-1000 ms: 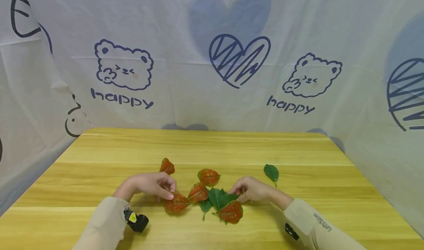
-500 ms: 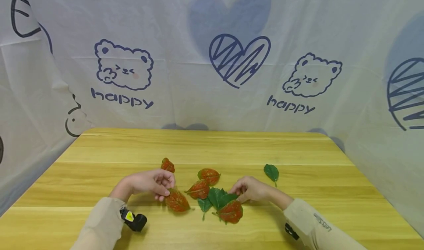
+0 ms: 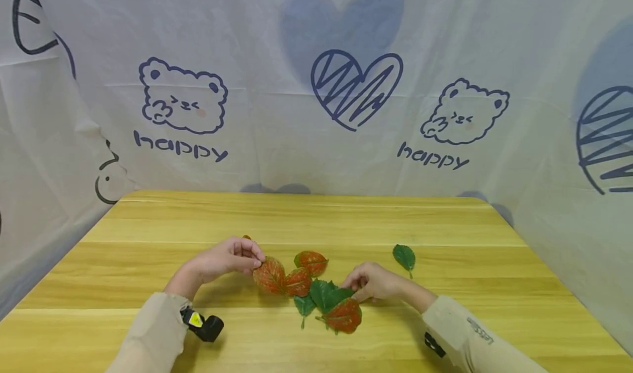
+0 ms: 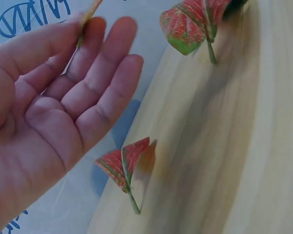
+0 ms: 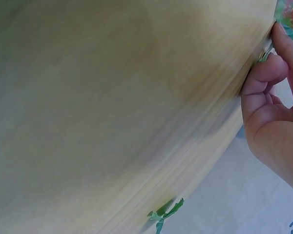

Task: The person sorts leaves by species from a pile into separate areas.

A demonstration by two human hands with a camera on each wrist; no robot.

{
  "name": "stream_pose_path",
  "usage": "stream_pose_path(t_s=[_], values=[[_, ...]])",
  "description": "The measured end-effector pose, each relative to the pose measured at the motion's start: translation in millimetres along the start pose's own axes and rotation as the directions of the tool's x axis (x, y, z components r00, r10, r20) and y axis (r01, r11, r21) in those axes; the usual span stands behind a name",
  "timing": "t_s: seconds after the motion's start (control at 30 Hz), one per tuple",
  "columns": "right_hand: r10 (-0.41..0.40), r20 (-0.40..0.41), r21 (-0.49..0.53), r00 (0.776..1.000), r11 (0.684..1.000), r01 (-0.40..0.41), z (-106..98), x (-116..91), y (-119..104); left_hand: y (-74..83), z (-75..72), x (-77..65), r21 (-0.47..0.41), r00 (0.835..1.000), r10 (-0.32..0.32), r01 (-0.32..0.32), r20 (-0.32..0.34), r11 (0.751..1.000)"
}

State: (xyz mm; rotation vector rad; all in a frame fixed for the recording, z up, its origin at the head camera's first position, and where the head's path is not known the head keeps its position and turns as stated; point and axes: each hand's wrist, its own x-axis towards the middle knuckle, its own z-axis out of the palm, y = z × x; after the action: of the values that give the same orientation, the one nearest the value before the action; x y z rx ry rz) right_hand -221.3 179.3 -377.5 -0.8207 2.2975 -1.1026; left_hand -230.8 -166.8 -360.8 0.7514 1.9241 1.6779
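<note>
My left hand [image 3: 225, 262] pinches a red leaf [image 3: 269, 276] by its edge, above the table; the left wrist view catches only a sliver of this leaf [image 4: 91, 13] at the fingertips. Beside it lies another red leaf [image 3: 298, 282], with a third red leaf [image 3: 312, 262] just behind. My right hand [image 3: 378, 283] rests at the right side of a small pile of green leaves [image 3: 322, 294], thumb and finger pinching a green leaf [image 5: 263, 57] at the edge. A red leaf [image 3: 344, 315] covers the front of that pile.
A lone green leaf [image 3: 404, 256] lies at the right of the wooden table [image 3: 316, 219]. Behind my left hand is a folded red leaf [image 4: 123, 165], mostly hidden in the head view. A printed white cloth [image 3: 277, 142] hangs behind the table.
My left hand has lifted its red leaf and carried it up and slightly right. The neighbouring red leaf has shifted a little. My right hand stays put.
</note>
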Motion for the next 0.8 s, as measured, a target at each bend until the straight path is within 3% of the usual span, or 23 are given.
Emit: stream_pose_path(t_s=[0.3, 0.5, 0.63, 0.8], values=[[-0.004, 0.005, 0.001, 1.000, 1.000, 0.004, 0.0, 0.7, 0.2, 9.1, 0.0, 8.5, -0.058, 0.987, -0.045, 0.037, -0.151, 0.998], [-0.004, 0.004, -0.003, 1.000, 1.000, 0.004, 0.0, 0.7, 0.5, 14.5, -3.5, 15.0, -0.086, 0.976, -0.002, -0.017, -0.216, 0.996], [0.000, 0.002, -0.002, 1.000, 1.000, 0.000, 0.1, 1.1, 1.3, 17.8, -6.8, 18.6, 0.006, 0.958, 0.024, -0.023, -0.287, 1.000], [-0.005, 0.001, -0.002, 1.000, 1.000, 0.005, 0.4, 1.3, 1.6, 22.3, -7.9, 23.8, 0.193, 0.942, 0.000, 0.069, -0.337, 0.979]])
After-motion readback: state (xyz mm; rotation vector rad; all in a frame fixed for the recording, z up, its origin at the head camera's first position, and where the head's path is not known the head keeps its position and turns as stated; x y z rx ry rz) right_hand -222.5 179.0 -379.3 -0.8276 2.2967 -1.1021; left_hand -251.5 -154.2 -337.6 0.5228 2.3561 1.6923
